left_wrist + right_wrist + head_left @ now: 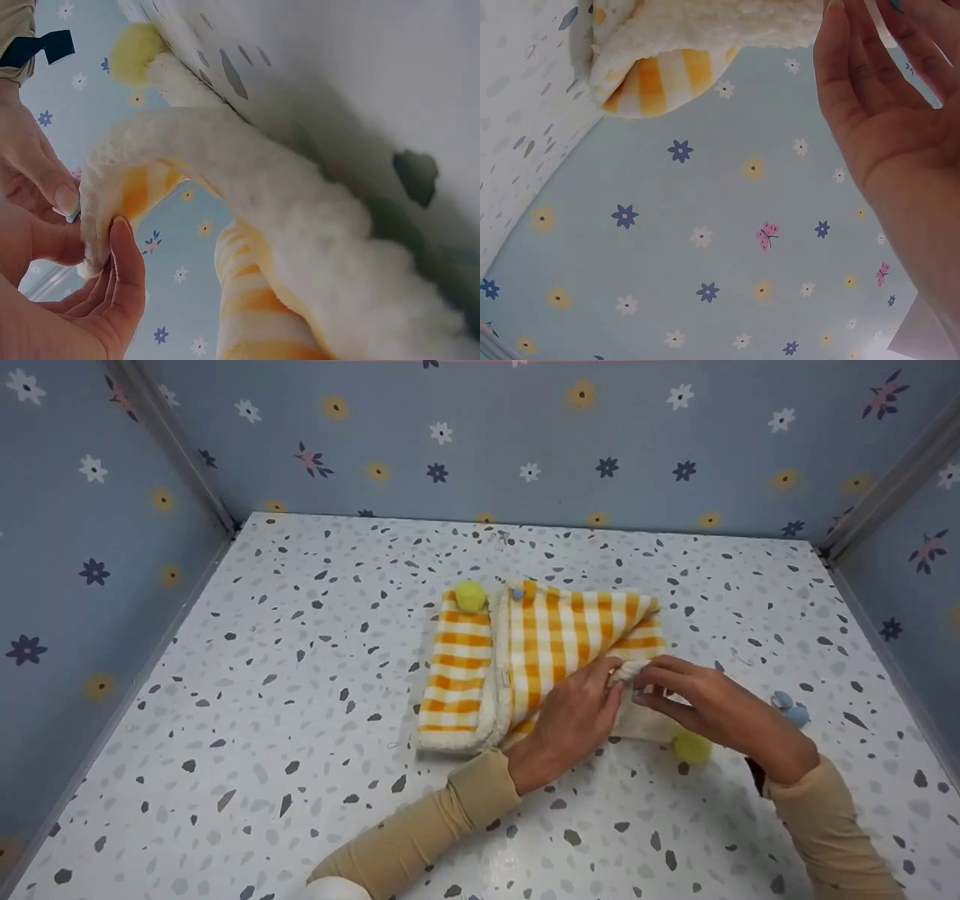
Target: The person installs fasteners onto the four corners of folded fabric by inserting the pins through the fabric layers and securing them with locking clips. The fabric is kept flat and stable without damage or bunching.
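Observation:
A yellow-and-white checked cloth [555, 630] with fleecy white backing and edging lies partly folded on the table. My left hand [574, 716] pinches its raised fleece edge [97, 180] between thumb and fingers. Close beside it, my right hand [697, 697] has its fingertips at the same edge, pinching a small light-blue piece [73, 216] whose exact kind is hidden by the fingers. One yellow pompom [470, 596] sits at the cloth's far left corner, and another yellow pompom [691, 745] lies below my right hand. A small blue piece [517, 594] is on the cloth's top edge.
Small light-blue pieces [796, 715] lie on the speckled white table [262, 675], right of my right wrist. Blue flower-patterned panels [487, 442] stand along the back and both sides.

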Available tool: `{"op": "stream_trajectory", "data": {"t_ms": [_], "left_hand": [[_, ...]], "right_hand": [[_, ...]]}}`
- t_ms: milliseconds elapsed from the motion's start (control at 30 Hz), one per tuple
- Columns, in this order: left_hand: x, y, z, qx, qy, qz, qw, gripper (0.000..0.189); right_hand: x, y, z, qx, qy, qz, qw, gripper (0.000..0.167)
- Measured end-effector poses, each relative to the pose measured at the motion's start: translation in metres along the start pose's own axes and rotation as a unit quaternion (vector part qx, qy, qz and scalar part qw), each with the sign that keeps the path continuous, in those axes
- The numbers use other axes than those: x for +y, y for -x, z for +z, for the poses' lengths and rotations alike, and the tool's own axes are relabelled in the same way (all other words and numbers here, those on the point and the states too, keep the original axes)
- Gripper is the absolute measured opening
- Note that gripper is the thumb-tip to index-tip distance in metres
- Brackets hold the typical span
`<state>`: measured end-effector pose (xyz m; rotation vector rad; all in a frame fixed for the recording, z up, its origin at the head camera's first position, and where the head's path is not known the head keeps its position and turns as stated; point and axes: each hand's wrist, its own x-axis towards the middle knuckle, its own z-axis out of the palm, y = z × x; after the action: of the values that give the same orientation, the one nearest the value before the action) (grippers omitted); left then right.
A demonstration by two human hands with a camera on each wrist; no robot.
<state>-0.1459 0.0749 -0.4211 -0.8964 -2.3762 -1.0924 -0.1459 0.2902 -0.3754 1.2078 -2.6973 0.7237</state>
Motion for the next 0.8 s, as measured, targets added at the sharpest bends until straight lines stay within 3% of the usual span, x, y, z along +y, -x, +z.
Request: {"op": "stream_trajectory", "data": {"t_ms": [167, 300, 400, 600, 800], "left_hand": [[-0.001, 0.0, 0.002, 0.0, -0.007, 0.019, 0.9998, 0.023], [-0.003, 0.001, 0.003, -0.001, -0.019, 0.026, 0.9995, 0.023], [-0.003, 0.001, 0.003, -0.003, -0.023, 0.029, 0.9993, 0.022], [-0.003, 0.0, 0.003, -0.006, -0.022, 0.035, 0.9991, 0.019], [-0.003, 0.001, 0.003, -0.009, -0.029, 0.052, 0.9982, 0.016]], "right_hand": [[0.006, -0.002, 0.004, 0.018, 0.005, 0.002, 0.9998, 0.021], [0.011, -0.004, 0.008, 0.048, -0.003, 0.003, 0.9988, 0.038], [0.014, -0.005, 0.011, 0.046, -0.03, 0.02, 0.9983, 0.045], [0.016, -0.005, 0.015, 0.043, -0.059, 0.032, 0.9968, 0.027], [0.016, -0.007, 0.018, 0.066, -0.063, -0.004, 0.9958, 0.025]]}}
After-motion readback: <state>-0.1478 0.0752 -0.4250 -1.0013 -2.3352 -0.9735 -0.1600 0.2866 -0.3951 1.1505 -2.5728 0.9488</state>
